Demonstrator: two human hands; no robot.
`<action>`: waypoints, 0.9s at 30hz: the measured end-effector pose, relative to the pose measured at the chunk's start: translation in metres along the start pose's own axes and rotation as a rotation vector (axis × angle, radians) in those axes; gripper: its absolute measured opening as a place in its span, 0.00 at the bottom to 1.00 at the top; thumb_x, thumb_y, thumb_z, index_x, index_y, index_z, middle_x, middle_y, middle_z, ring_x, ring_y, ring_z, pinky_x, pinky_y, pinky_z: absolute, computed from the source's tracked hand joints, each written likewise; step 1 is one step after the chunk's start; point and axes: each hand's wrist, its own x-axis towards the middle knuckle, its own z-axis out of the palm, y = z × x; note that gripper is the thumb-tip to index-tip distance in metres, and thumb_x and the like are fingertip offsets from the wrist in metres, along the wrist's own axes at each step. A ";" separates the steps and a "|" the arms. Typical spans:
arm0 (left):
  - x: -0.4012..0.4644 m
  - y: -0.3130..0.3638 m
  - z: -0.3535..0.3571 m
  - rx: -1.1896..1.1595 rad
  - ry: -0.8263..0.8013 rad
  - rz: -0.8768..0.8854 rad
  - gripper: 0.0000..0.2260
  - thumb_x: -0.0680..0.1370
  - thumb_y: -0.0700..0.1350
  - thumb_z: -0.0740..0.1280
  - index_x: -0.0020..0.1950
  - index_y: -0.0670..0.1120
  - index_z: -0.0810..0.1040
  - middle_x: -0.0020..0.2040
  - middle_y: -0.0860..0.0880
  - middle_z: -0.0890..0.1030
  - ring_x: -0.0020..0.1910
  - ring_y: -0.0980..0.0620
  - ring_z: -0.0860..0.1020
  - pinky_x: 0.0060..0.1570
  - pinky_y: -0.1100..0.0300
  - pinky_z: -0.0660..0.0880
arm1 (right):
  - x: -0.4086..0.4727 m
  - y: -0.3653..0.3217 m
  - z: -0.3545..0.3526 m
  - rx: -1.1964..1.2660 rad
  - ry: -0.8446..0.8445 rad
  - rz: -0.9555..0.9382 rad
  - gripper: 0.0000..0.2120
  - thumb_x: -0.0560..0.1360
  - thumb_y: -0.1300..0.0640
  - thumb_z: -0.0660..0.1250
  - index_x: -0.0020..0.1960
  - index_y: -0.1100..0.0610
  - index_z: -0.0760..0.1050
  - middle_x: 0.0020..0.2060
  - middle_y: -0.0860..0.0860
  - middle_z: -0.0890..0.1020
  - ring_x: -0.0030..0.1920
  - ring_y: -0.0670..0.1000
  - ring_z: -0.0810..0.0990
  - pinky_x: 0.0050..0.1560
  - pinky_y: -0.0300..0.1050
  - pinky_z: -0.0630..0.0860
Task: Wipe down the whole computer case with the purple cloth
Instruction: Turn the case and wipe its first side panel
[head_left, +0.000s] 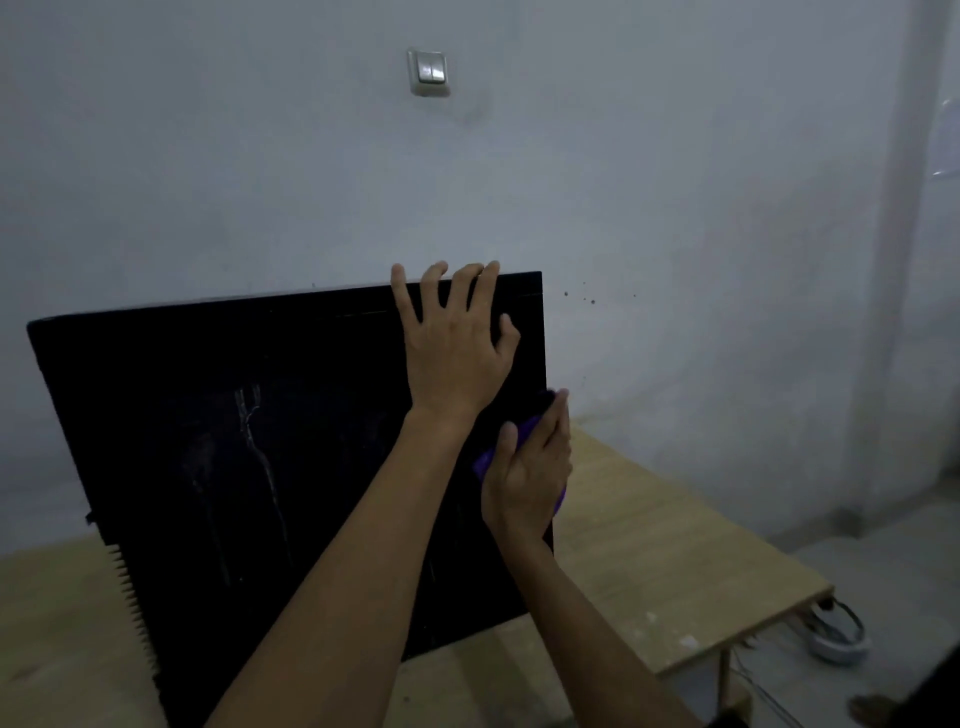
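Case (234, 441) stood upright on a table (649, 545), its broad black side panel facing the camera and its back close to the wall (675, 208). The panel was flat, rectangular and matte, with pale dried streaks running down its middle and fine scuffs near the top edge. A row of ribbed fins showed along its lower left edge. The left hand (457, 343) lay flat against the upper right part of the panel, fingers spread and straight, their tips reaching over the top edge; it held nothing. The right hand (530, 467) was curled round the cloth (485, 460), purple and bunched, and pressed it against the case's right vertical edge, about halfway down. The forearms crossed close together in front of the panel. The table top was light wood-grain board with a thin edge; bare board lay open to the right of the case as far as the table's right corner, and a narrower strip ran in front of it. The wall was plain, pale and somewhat smudged, with a few dark specks just right of the case's top corner. A white double switch (428, 73) was mounted high above. Beneath the table's right corner a white object with a dark cable (841, 634) sat on the floor. No brand, label or writing could be read on any surface.
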 end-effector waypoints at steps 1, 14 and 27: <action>-0.002 -0.001 0.002 0.003 0.007 0.002 0.24 0.79 0.54 0.58 0.74 0.49 0.71 0.67 0.51 0.76 0.71 0.43 0.69 0.76 0.35 0.48 | 0.006 -0.005 0.001 -0.002 0.009 -0.013 0.33 0.83 0.40 0.48 0.83 0.55 0.48 0.80 0.53 0.58 0.76 0.58 0.64 0.72 0.57 0.63; -0.003 -0.003 0.006 0.003 0.047 0.012 0.23 0.78 0.51 0.59 0.74 0.50 0.71 0.68 0.51 0.75 0.71 0.44 0.68 0.76 0.37 0.49 | -0.063 0.044 0.006 -0.008 0.038 0.190 0.31 0.84 0.39 0.45 0.82 0.51 0.48 0.79 0.55 0.62 0.75 0.59 0.65 0.72 0.61 0.64; -0.003 -0.004 0.006 0.027 0.042 0.013 0.24 0.78 0.51 0.59 0.74 0.51 0.70 0.68 0.51 0.74 0.71 0.44 0.68 0.76 0.37 0.49 | -0.031 0.010 0.017 0.025 0.164 0.168 0.29 0.83 0.43 0.51 0.81 0.54 0.58 0.75 0.53 0.69 0.70 0.58 0.70 0.69 0.53 0.63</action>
